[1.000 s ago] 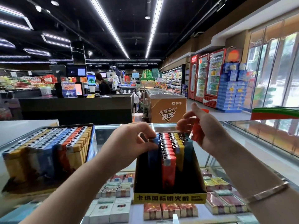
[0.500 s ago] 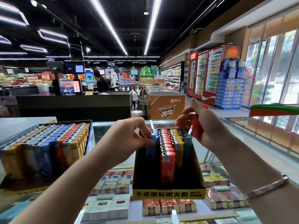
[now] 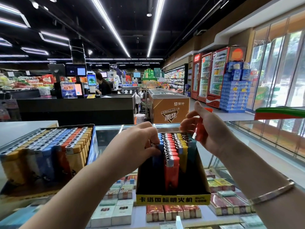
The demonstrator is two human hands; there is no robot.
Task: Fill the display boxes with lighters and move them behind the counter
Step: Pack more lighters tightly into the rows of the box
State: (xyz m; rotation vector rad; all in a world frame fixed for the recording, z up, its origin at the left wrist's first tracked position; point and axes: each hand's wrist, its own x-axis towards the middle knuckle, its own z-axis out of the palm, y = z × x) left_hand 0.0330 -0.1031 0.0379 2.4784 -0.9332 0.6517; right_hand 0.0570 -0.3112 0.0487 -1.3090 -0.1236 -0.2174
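Standing on the glass counter: black display box with yellow front, partly filled with rows of blue, red, yellow and teal lighters. Left hand, fingers curled, pinches a blue-row lighter. Right hand grips one red lighter above the box. Full lighter tray at left.

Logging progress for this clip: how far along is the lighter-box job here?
Done: the big box on the left looks full. In hand: the left hand works at the blue row in the yellow-fronted box, and the right hand holds a red lighter. Left: its front slots are empty; both boxes sit on the glass counter.
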